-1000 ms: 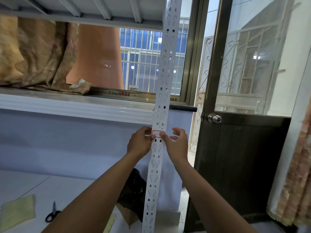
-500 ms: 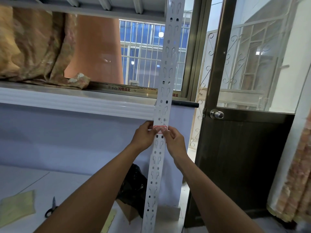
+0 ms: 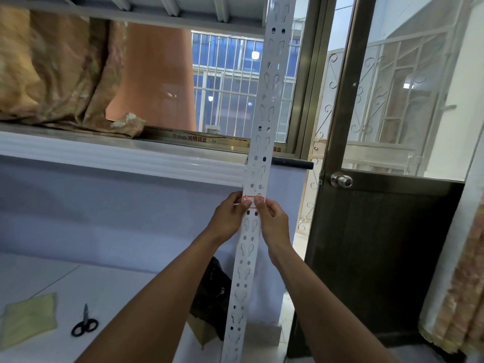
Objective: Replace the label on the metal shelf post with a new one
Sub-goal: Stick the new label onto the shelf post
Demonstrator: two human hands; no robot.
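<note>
A white perforated metal shelf post (image 3: 264, 121) runs from the floor up past the top of the view. A small white label with a red border (image 3: 251, 199) lies across the post at about chest height. My left hand (image 3: 228, 216) is on the post's left side, its thumb pressing the label's left part, and a thin white strip sticks out by its fingers. My right hand (image 3: 272, 220) is on the right side, its thumb and fingertips pressing the label's right end against the post.
Black-handled scissors (image 3: 84, 324) and a yellow cloth (image 3: 28, 319) lie on the white surface at lower left. A dark bag (image 3: 213, 292) sits behind the post. A dark door with a round knob (image 3: 341, 180) stands to the right. Crumpled fabric (image 3: 57, 72) fills the shelf above.
Both hands have closed in on the label: the right hand's spread fingers came together and its thumb now presses the label. The camera tilted slightly, shifting the scene.
</note>
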